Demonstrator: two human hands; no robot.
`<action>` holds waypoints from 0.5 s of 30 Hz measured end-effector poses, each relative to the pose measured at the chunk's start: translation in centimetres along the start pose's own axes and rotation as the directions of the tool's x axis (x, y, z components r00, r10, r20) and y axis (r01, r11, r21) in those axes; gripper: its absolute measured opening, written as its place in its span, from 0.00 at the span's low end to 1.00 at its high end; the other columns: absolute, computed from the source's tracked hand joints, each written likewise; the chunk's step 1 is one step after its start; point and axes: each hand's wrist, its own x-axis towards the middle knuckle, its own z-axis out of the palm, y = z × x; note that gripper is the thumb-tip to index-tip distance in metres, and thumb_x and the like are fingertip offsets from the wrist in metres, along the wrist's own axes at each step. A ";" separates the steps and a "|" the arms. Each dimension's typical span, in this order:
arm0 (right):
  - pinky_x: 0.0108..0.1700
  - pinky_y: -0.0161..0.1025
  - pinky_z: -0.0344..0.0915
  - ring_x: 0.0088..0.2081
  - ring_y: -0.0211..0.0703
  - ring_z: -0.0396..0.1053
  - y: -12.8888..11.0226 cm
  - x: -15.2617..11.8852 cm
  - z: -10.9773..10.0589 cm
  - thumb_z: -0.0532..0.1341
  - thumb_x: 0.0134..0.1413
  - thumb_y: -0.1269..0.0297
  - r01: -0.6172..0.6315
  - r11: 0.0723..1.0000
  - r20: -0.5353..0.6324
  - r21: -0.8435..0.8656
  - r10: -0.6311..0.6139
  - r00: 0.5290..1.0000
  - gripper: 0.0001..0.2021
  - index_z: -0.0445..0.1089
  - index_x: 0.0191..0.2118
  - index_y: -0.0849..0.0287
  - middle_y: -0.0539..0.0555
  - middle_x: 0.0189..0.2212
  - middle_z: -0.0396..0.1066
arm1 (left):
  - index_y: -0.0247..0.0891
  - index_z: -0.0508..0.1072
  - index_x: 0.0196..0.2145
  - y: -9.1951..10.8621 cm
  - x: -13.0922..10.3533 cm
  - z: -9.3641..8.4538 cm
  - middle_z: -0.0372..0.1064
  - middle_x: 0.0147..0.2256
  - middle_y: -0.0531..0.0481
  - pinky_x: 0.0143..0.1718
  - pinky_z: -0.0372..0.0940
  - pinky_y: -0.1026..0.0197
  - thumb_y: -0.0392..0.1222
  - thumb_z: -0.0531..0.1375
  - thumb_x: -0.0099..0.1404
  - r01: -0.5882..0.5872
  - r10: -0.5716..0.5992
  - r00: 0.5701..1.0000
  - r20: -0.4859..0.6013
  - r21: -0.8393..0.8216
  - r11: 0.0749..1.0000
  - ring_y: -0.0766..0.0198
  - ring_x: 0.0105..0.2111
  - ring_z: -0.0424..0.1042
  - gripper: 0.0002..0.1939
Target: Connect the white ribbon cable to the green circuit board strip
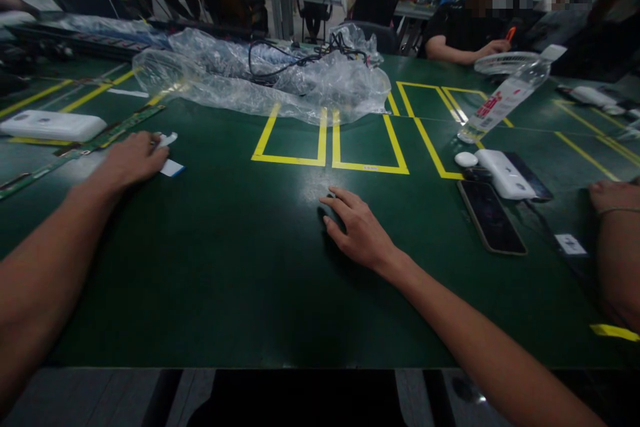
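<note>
My left hand (pixel 134 159) is at the left of the green table (pixel 240 267), its fingers closed on a white flat ribbon cable (pixel 173 168). One blue-edged end of the cable shows below the fingertips and a curled white piece above them; the stretch between is hidden. A long, narrow green circuit board (pixel 123 125) runs diagonally just behind and beside this hand. My right hand (pixel 357 227) is over the middle of the table with its fingers apart and nothing in it, just in front of the yellow tape outlines (pixel 370 167).
Clear plastic wrap (pixel 310 83) with black cables spreads across the back. A white device (pixel 53 125) lies at far left. To the right are a tilted bottle (pixel 507 97), another white device (pixel 505 173) and a phone (pixel 493 217). Another person's arm (pixel 620 240) rests at the right edge.
</note>
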 end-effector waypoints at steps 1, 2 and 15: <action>0.69 0.59 0.58 0.70 0.55 0.58 0.0 0.0 0.0 0.56 0.69 0.63 -0.001 1.000 0.000 -0.002 0.001 1.000 0.21 0.68 0.63 0.62 0.65 0.68 0.63 | 0.19 0.60 0.62 1.8 0.1 0.3 0.68 0.52 0.36 0.58 0.63 0.39 0.65 0.35 0.76 -0.003 0.003 1.000 0.021 0.012 1.000 0.45 0.51 0.66 0.43; 0.69 0.59 0.58 0.70 0.55 0.58 0.0 0.0 0.0 0.56 0.69 0.63 -0.004 1.000 -0.002 -0.004 0.004 1.000 0.21 0.68 0.63 0.61 0.65 0.68 0.63 | 0.21 0.62 0.63 3.9 0.2 0.6 0.67 0.55 0.36 0.59 0.64 0.41 0.62 0.37 0.77 -0.036 0.035 0.999 0.025 0.030 0.999 0.47 0.52 0.67 0.39; 0.73 0.60 0.47 0.73 0.59 0.51 -0.6 0.1 0.6 0.51 0.70 0.66 0.028 0.984 0.154 -0.174 -0.001 0.988 0.29 0.55 0.72 0.70 0.65 0.72 0.56 | 0.36 0.56 0.72 23.8 -9.5 4.3 0.47 0.72 0.38 0.71 0.46 0.42 0.50 0.47 0.80 -0.767 0.767 0.640 -0.051 -0.109 0.632 0.48 0.72 0.48 0.30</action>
